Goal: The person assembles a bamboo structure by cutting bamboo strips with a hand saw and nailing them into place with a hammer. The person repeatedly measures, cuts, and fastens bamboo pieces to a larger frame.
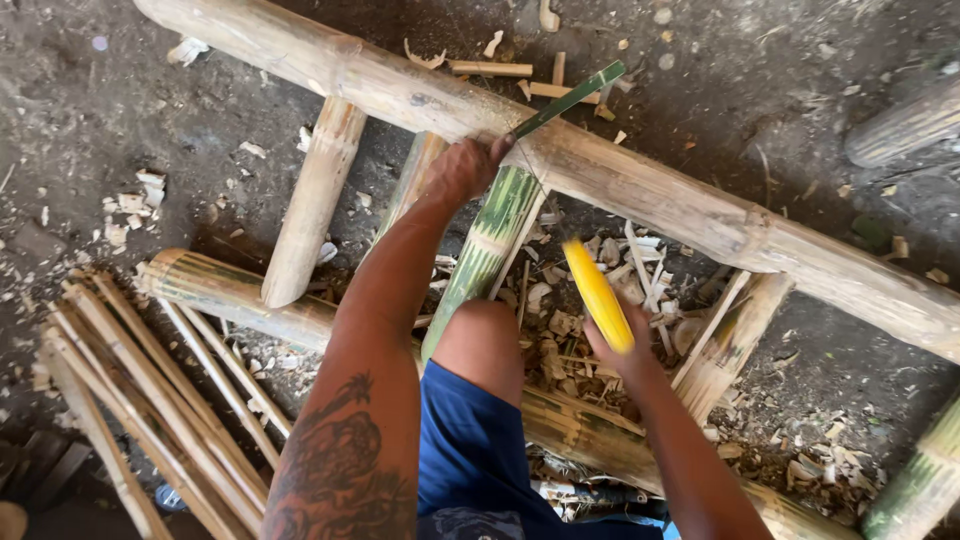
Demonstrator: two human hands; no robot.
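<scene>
While our left hand [462, 170] grips the thin green strip [568, 100] slanting toward the upper right at the frame's centre top, our right hand [622, 352] clutches a yellow-handled tool [597, 294] just below it.

A rough outdoor bamboo workshop; bare dirt floor [120, 100], scattered shavings [560, 320], split strips [150, 400], a pole frame [640, 190].

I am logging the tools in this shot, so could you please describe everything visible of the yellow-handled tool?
The yellow-handled tool shows a long, smooth, bright yellow handle, motion-blurred, tilted up and to the left. The right hand grips its lower end, fingers wrapped around it. Its working end cannot be made out. It hangs above the wood chips, beside the green bamboo piece, touching only the hand.
</scene>
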